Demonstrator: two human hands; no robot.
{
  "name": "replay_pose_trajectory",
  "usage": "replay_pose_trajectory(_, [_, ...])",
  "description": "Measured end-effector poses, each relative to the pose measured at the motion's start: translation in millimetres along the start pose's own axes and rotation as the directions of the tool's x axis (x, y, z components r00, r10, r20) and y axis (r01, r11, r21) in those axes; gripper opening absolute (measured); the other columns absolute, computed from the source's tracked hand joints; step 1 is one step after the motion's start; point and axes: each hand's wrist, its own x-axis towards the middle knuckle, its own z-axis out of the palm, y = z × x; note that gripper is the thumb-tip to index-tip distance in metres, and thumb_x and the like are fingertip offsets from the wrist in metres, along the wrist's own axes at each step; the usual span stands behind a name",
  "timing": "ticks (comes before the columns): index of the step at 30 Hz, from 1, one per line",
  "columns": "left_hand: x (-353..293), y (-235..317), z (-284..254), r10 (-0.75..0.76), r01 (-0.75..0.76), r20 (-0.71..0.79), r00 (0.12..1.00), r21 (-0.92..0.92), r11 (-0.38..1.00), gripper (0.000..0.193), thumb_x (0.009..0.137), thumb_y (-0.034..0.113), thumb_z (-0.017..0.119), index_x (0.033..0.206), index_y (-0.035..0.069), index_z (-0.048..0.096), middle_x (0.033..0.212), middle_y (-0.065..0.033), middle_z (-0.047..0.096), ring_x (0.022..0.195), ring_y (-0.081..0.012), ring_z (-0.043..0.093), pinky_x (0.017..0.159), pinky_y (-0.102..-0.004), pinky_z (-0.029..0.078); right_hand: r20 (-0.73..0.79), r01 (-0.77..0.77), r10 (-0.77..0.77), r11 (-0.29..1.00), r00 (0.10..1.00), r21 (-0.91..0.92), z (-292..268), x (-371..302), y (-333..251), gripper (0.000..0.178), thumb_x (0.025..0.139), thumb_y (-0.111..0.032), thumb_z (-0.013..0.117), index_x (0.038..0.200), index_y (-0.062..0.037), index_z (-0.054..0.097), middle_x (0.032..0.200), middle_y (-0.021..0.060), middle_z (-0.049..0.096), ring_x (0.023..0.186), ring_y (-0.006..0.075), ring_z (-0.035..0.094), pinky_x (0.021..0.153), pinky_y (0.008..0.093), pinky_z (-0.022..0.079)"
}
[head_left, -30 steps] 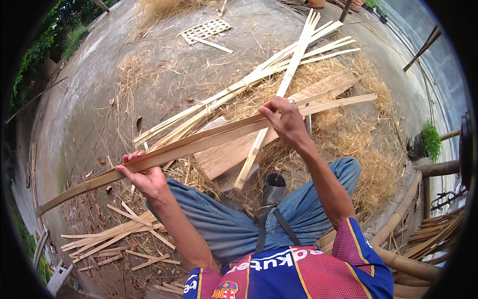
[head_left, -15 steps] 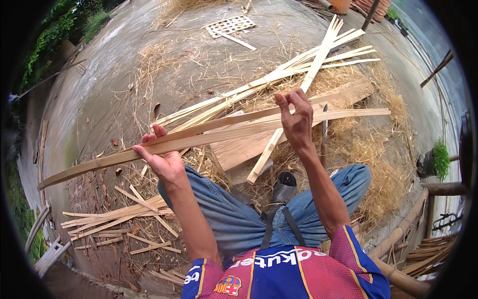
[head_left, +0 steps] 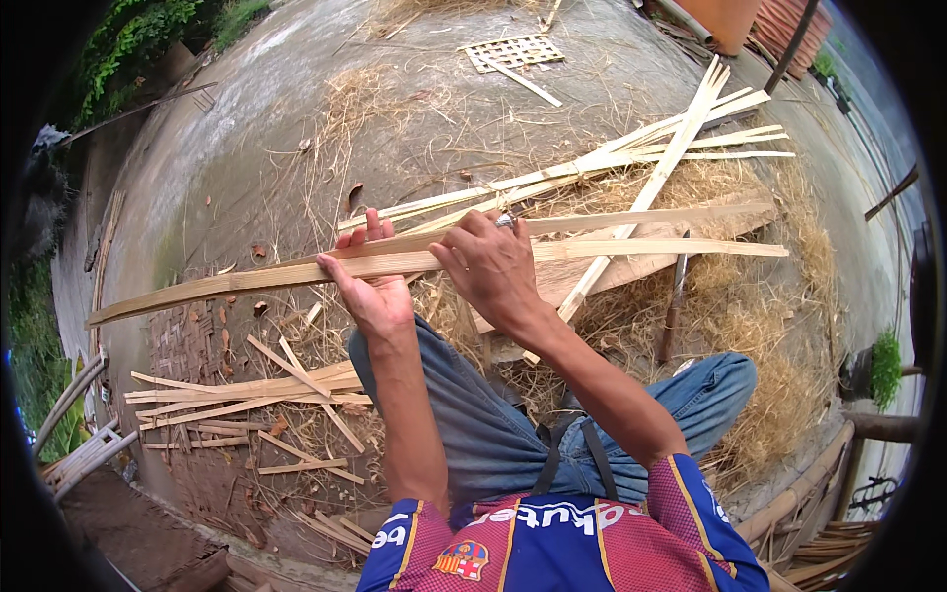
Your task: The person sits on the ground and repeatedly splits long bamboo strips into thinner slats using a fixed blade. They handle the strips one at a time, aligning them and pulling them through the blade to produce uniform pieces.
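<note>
A long bamboo strip, split lengthwise into two [head_left: 641,251], lies across in front of me, its halves spreading apart toward the right. My left hand [head_left: 375,291] supports it from below, thumb on the near side and fingers behind the far edge. Close to its right, my right hand [head_left: 490,268] curls over the halves, with a ring on one finger. Its fingertips are partly hidden. Past the right hand, a knife [head_left: 674,311] with a dark blade and wooden handle rests on the shavings. A flat wooden board [head_left: 592,271] shows beneath the strips.
Pale bamboo strips [head_left: 592,163] lie in a bundle beyond my hands, one crossing diagonally. Shorter pieces [head_left: 247,390] are scattered at the left. Curly shavings [head_left: 779,395] heap at the right. A woven lattice piece [head_left: 513,52] sits far off, and bamboo poles [head_left: 804,483] edge the lower right.
My right hand has slid leftward along the bamboo toward my left hand and come down over it. The left hand keeps its hold. The whole view has shifted slightly.
</note>
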Motion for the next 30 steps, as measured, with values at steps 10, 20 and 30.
replay_pose_trajectory(10, [-10.0, 1.8, 10.3, -0.035, 0.030, -0.044, 0.998, -0.102, 0.994, 0.043, 0.101, 0.047, 0.048, 0.117, 0.008, 0.048, 0.118, -0.0163, 0.061, 0.129, -0.0420, 0.050, 0.113, -0.0641, 0.033, -0.035, 0.033, -0.038, 0.991, 0.999, -0.126, 27.9, 10.5, -5.5, 0.021, 0.094, -0.024, 0.062, 0.084, -0.0054, 0.062, 0.084, 0.0103, 0.060, 0.072, 0.0269, 0.059, 0.083, 0.0477, 0.040])
replay_pose_trajectory(20, [-12.0, 8.1, 14.2, -0.092, 0.048, -0.140, 0.986, -0.289, 0.956, 0.034, 0.094, 0.041, 0.062, 0.095, 0.007, 0.062, 0.086, -0.0109, 0.064, 0.118, -0.0409, 0.057, 0.112, -0.0629, 0.037, -0.096, -0.107, 0.143, 0.945, 0.985, 0.310, -42.6, -75.0, 10.5, 0.019, 0.096, -0.013, 0.062, 0.083, -0.0013, 0.058, 0.073, 0.0112, 0.058, 0.070, 0.0210, 0.059, 0.063, 0.0347, 0.046])
replay_pose_trajectory(30, [-138.7, -13.2, 36.6, -0.250, 0.252, 0.039, 0.968, -0.110, 0.961, 0.035, 0.106, 0.034, 0.040, 0.104, 0.001, 0.052, 0.114, -0.0196, 0.060, 0.132, -0.0371, 0.047, 0.123, -0.0525, 0.023, 0.108, 0.018, 0.759, -0.156, 0.642, 0.988, -28.5, -45.5, -18.6, 0.049, 0.102, -0.044, 0.049, 0.127, -0.0031, 0.041, 0.106, 0.0189, 0.066, 0.094, 0.0244, 0.069, 0.087, 0.0391, 0.059])
